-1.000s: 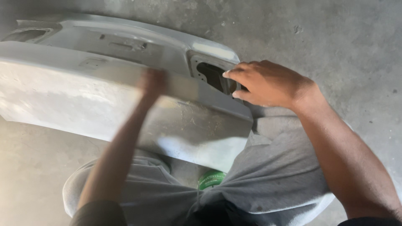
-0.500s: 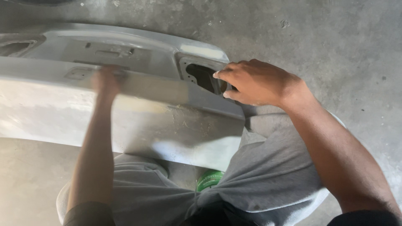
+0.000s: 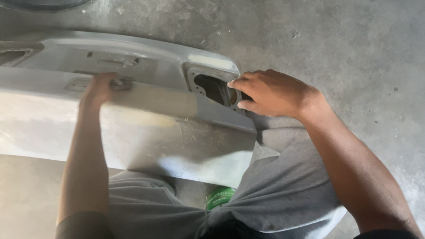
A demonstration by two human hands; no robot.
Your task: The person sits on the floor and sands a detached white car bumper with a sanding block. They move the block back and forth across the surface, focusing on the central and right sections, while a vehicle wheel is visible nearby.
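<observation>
Grey car panel [image 3: 146, 137] under both hands: right hand [image 3: 274, 93] clasping its cutout edge, left hand [image 3: 101, 86] blurred, grip unclear.

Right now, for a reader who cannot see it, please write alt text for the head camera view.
A person's left hand, blurred, presses on a large grey car body panel lying on a concrete floor, while the right hand grips the edge of an opening in it. Grey-clothed knees and a green object show below.
</observation>
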